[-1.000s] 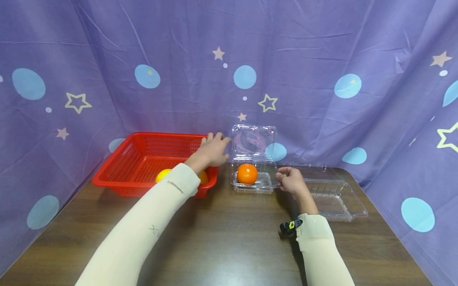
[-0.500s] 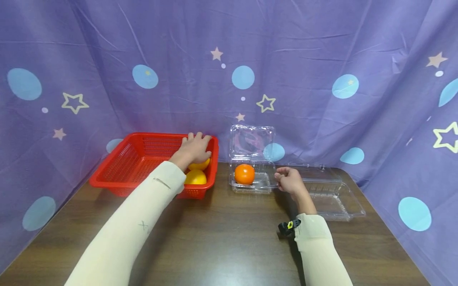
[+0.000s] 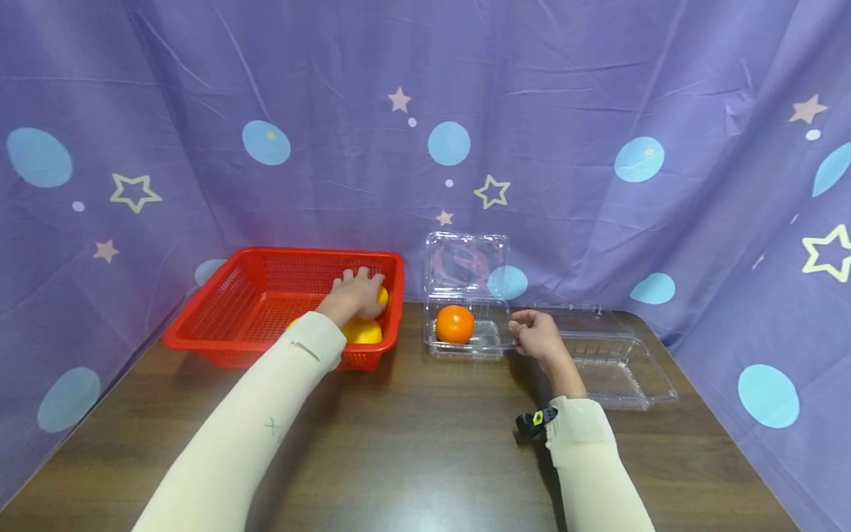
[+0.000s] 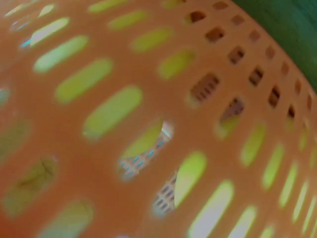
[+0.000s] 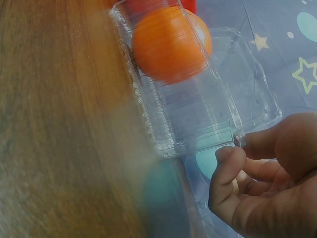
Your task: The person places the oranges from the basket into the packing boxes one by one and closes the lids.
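Note:
My left hand (image 3: 357, 288) reaches into the red mesh basket (image 3: 219, 325) and its fingers curl over a yellow fruit (image 3: 382, 297) at the basket's right end. A second yellow fruit (image 3: 363, 332) lies just in front of it. The left wrist view shows only the basket's mesh (image 4: 148, 124) close up. My right hand (image 3: 534, 334) pinches the right rim of a clear clamshell box (image 3: 479, 347). An orange fruit (image 3: 455, 324) sits in that box, and its lid (image 3: 465, 260) stands upright. In the right wrist view my right hand (image 5: 247, 158) pinches the corner of the clear box (image 5: 198, 109) beside the orange fruit (image 5: 166, 44).
A second clear clamshell container (image 3: 614, 366) lies open behind and to the right of my right hand. The brown wooden table (image 3: 412, 443) is bounded by a purple star-patterned curtain (image 3: 565, 148) at the back and on both sides.
My left hand has moved left from the clear box's lid, down into the basket and onto the yellow fruit. The right hand has stayed on the box's rim.

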The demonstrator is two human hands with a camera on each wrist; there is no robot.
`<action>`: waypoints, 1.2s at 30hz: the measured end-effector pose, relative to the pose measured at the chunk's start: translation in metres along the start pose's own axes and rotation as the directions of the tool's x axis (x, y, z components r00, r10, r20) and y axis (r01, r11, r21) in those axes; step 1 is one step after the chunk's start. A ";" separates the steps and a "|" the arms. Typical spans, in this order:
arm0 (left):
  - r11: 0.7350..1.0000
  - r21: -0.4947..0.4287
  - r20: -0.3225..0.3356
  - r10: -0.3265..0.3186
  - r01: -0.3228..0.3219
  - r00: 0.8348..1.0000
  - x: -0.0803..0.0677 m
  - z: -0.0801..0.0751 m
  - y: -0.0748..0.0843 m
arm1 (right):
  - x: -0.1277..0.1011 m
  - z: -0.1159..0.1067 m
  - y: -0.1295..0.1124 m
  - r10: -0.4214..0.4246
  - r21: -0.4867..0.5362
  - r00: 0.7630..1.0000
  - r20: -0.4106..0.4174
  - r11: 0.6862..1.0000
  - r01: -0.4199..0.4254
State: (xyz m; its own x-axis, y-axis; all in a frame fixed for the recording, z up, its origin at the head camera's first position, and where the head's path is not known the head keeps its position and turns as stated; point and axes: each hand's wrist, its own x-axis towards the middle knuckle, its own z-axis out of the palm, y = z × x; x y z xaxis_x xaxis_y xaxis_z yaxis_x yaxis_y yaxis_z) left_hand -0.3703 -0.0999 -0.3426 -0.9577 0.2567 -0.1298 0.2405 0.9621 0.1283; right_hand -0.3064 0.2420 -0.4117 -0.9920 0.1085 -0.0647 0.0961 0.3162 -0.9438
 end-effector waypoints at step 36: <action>0.990 -0.070 0.021 -0.118 0.119 0.993 0.013 0.021 0.008 | 0.000 0.000 0.001 -0.008 0.011 1.000 -0.004 1.000 0.008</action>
State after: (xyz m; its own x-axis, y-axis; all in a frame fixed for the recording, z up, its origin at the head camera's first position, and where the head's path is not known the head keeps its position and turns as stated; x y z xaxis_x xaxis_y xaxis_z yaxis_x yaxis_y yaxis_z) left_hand -0.3774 -0.0867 -0.3637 -0.9760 0.1431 -0.1643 0.1129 0.9771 0.1804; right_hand -0.3063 0.2424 -0.4124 -0.9924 0.1099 -0.0557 0.0872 0.3070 -0.9477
